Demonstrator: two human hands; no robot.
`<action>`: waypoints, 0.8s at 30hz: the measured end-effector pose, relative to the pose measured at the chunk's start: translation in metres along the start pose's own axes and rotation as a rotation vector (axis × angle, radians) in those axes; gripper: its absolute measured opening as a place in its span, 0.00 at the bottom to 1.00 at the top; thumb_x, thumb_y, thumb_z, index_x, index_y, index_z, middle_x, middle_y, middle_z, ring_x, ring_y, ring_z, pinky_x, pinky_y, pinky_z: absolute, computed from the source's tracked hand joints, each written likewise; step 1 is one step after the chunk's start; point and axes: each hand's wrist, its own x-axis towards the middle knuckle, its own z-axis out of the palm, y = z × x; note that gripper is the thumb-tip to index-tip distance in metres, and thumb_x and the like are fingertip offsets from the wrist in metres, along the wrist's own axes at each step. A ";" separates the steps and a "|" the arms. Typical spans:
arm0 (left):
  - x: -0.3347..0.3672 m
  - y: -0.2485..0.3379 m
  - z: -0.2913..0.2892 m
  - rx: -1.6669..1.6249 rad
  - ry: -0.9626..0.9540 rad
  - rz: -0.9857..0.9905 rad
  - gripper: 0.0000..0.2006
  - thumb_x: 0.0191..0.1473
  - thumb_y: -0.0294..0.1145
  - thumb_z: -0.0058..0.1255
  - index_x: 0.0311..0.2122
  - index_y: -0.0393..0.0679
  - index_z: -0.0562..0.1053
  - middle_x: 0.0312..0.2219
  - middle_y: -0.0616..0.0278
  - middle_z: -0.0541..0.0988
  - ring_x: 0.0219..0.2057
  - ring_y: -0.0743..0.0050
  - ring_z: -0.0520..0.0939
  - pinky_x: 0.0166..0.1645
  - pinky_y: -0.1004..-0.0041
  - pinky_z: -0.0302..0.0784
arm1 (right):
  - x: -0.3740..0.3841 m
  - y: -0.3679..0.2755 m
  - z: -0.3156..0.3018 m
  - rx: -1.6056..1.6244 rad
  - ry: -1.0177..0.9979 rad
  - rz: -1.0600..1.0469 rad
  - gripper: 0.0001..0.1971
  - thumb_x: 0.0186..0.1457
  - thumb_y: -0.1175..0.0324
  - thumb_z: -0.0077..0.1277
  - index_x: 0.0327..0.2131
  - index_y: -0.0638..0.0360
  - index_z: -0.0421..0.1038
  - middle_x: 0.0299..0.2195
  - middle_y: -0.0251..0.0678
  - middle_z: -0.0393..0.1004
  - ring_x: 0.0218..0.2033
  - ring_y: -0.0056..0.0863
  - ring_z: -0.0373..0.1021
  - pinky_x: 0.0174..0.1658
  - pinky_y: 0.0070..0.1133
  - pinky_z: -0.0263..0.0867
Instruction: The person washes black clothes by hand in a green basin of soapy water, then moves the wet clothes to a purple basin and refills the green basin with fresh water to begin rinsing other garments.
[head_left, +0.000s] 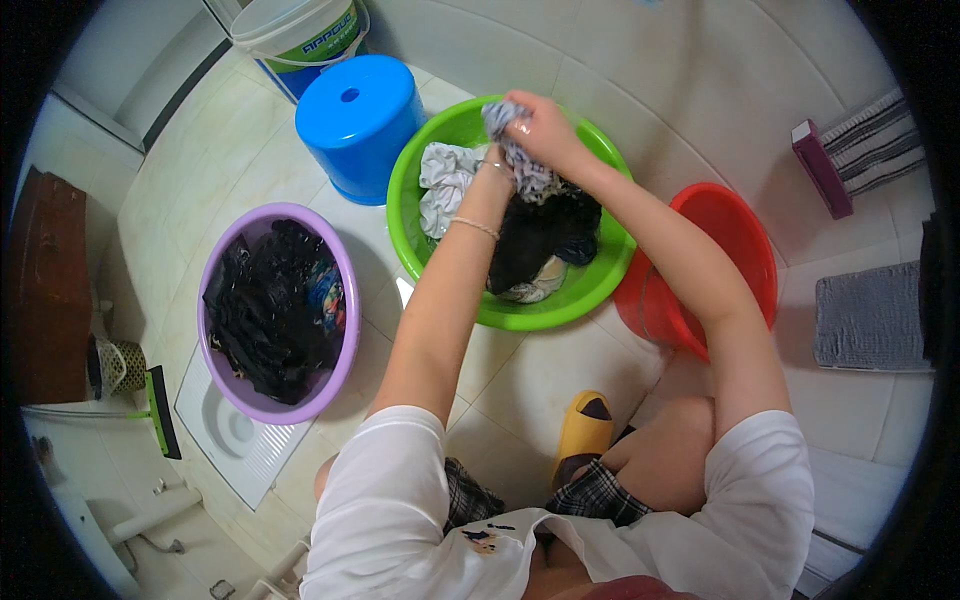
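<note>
Over the far side of a green basin (420,262), my right hand (543,128) is closed around a bunched grey-and-white patterned cloth (536,183). The upper end of the cloth sticks out beside the fist, and the rest hangs toward the basin. My left hand (497,160) meets the same cloth just below the right one, with its fingers hidden behind the cloth and wrist. Inside the basin lie white crumpled laundry (446,190) on the left, a black garment (528,240) nearer me, and a pale cloth (538,283) at the near edge.
A purple basin (351,335) with wet dark clothes stands left, by a squat toilet (232,440). Behind it are a blue stool (360,110) and a white bucket (290,35). A red bucket (740,235) stands right, under my forearm. A tiled wall rises beyond the green basin.
</note>
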 end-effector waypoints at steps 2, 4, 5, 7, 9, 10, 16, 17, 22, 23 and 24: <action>0.007 -0.002 0.001 -0.096 0.007 0.064 0.21 0.50 0.47 0.33 0.43 0.43 0.63 0.43 0.57 0.66 0.45 0.67 0.65 0.46 0.60 0.60 | -0.004 -0.003 0.004 -0.943 -0.143 -0.435 0.11 0.43 0.69 0.40 0.32 0.62 0.64 0.28 0.47 0.69 0.28 0.40 0.66 0.30 0.28 0.63; 0.012 0.001 0.001 -0.058 0.112 0.033 0.18 0.50 0.46 0.34 0.39 0.42 0.65 0.40 0.58 0.69 0.41 0.68 0.69 0.44 0.64 0.63 | 0.013 0.027 -0.018 -0.911 -0.009 -0.446 0.13 0.41 0.68 0.41 0.33 0.58 0.65 0.29 0.50 0.67 0.29 0.45 0.64 0.31 0.29 0.62; 0.013 0.004 0.005 0.013 0.160 -0.027 0.18 0.50 0.45 0.35 0.37 0.41 0.66 0.38 0.58 0.70 0.40 0.69 0.70 0.43 0.66 0.65 | 0.025 0.041 -0.042 -1.022 0.069 -0.215 0.13 0.41 0.66 0.42 0.33 0.58 0.65 0.27 0.49 0.68 0.29 0.44 0.65 0.32 0.30 0.63; 0.009 0.007 0.015 0.100 0.129 -0.074 0.15 0.49 0.41 0.38 0.35 0.39 0.68 0.33 0.59 0.73 0.34 0.68 0.74 0.39 0.67 0.69 | 0.038 0.069 -0.088 -1.130 0.160 0.027 0.13 0.41 0.64 0.42 0.32 0.58 0.66 0.25 0.48 0.69 0.28 0.44 0.67 0.32 0.31 0.63; 0.006 0.030 0.006 0.149 0.194 0.061 0.16 0.48 0.39 0.38 0.35 0.36 0.67 0.32 0.57 0.73 0.33 0.66 0.74 0.38 0.66 0.69 | 0.046 0.081 -0.104 -0.613 0.211 0.347 0.12 0.45 0.67 0.40 0.31 0.63 0.66 0.25 0.45 0.70 0.27 0.36 0.69 0.32 0.27 0.65; 0.004 0.033 0.007 0.186 0.248 0.178 0.17 0.47 0.38 0.38 0.36 0.33 0.65 0.31 0.54 0.72 0.32 0.64 0.74 0.36 0.65 0.69 | 0.048 0.082 -0.111 -0.616 0.215 0.354 0.12 0.45 0.67 0.40 0.31 0.63 0.66 0.25 0.45 0.70 0.27 0.36 0.69 0.32 0.27 0.65; -0.008 0.032 -0.029 0.567 0.460 -0.191 0.29 0.48 0.53 0.30 0.49 0.40 0.58 0.49 0.50 0.59 0.50 0.46 0.58 0.45 0.42 0.53 | 0.040 0.017 -0.067 0.328 0.037 0.374 0.11 0.46 0.68 0.46 0.31 0.67 0.66 0.28 0.38 0.70 0.29 0.24 0.68 0.33 0.20 0.66; -0.006 0.021 -0.027 0.465 0.371 -0.224 0.29 0.49 0.54 0.29 0.49 0.42 0.58 0.49 0.52 0.60 0.49 0.46 0.58 0.44 0.40 0.53 | 0.040 0.011 -0.067 0.321 0.042 0.375 0.11 0.46 0.68 0.46 0.31 0.67 0.66 0.28 0.38 0.70 0.29 0.24 0.68 0.33 0.20 0.66; 0.002 -0.009 -0.009 -0.056 0.202 -0.293 0.26 0.50 0.54 0.27 0.49 0.49 0.58 0.47 0.60 0.63 0.48 0.54 0.61 0.47 0.47 0.56 | 0.021 -0.018 -0.041 0.357 -0.187 0.180 0.11 0.44 0.66 0.49 0.28 0.63 0.68 0.29 0.33 0.70 0.29 0.21 0.67 0.34 0.18 0.64; 0.006 -0.006 -0.013 -0.127 0.026 -0.089 0.24 0.51 0.51 0.25 0.50 0.50 0.56 0.49 0.59 0.59 0.49 0.57 0.60 0.49 0.52 0.56 | 0.019 -0.022 -0.024 0.253 -0.215 0.144 0.11 0.45 0.63 0.48 0.28 0.60 0.69 0.28 0.35 0.70 0.27 0.21 0.66 0.33 0.20 0.64; 0.010 -0.001 -0.020 -0.191 -0.150 0.115 0.23 0.53 0.48 0.23 0.52 0.51 0.54 0.51 0.57 0.55 0.51 0.60 0.59 0.51 0.57 0.56 | 0.015 -0.026 -0.010 0.263 -0.228 0.137 0.11 0.45 0.63 0.48 0.28 0.60 0.69 0.28 0.35 0.70 0.27 0.21 0.66 0.33 0.20 0.64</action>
